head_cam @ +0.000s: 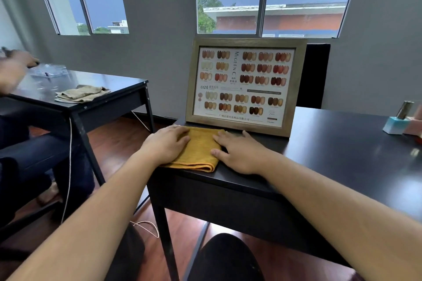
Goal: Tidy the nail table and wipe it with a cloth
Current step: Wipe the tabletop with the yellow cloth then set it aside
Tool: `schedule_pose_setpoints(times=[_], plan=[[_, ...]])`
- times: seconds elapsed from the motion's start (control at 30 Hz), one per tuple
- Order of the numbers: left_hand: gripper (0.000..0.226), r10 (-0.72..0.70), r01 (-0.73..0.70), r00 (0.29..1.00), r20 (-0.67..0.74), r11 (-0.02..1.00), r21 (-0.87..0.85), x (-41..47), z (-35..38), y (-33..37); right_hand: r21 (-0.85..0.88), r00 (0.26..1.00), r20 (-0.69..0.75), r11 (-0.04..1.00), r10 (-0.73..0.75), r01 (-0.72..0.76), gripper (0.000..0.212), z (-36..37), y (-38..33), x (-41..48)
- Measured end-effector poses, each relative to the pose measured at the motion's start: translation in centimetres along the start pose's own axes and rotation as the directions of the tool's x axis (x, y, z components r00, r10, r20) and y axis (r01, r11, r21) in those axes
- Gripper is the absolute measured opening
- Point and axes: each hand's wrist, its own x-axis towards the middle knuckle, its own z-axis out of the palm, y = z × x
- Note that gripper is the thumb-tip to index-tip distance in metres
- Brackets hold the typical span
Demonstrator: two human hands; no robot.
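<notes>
Folded yellow cloth (196, 150) lies at the bench's (331, 155) near left corner; left hand (167, 143) and right hand (239, 153), fingers spread, press it flat, probably for wiping.

Folded mustard cloth (196, 150) on black table (331, 143)

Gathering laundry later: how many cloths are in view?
2. A yellow cloth on the near table, before the framed chart; a beige cloth on the left table. Others may lie out of view.
</notes>
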Motion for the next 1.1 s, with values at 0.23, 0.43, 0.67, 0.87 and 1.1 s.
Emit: schedule_pose_setpoints(times=[0.23,0.43,0.67,0.87,1.1], plan=[[0.046,0.034,-0.033,0.998,0.044,0.999,-0.028,0.4,0.0,-0.2,-0.001,0.999,0.012,0.999,0.034,-0.034,0.062,0.7,-0.1,-0.2],[0.044,0.013,-0.012,0.999,0.052,1.0,-0.011,0.3,-0.5,0.2,0.113,1.0,-0.014,0.993,0.022,-0.021,0.06,0.3,0.4,-1.1],[0.039,0.125,-0.138,0.985,-0.115,0.983,-0.122,-0.6,-2.8,6.5,0.363,0.941,-0.281,0.928,0.19,-0.08,0.038,-5.3,6.3,-6.3],[0.033,0.336,-0.365,0.928,-0.163,0.909,-0.203,0.0,-3.6,15.3,0.332,0.868,-0.382,0.923,0.319,-0.193,0.028,-9.4,13.7,-12.6],[0.035,0.494,-0.514,0.858,-0.143,0.832,-0.211,2.4,-0.9,26.9,0.356,0.762,-0.406,0.855,0.504,-0.376,0.023,-11.6,21.0,-20.0]])
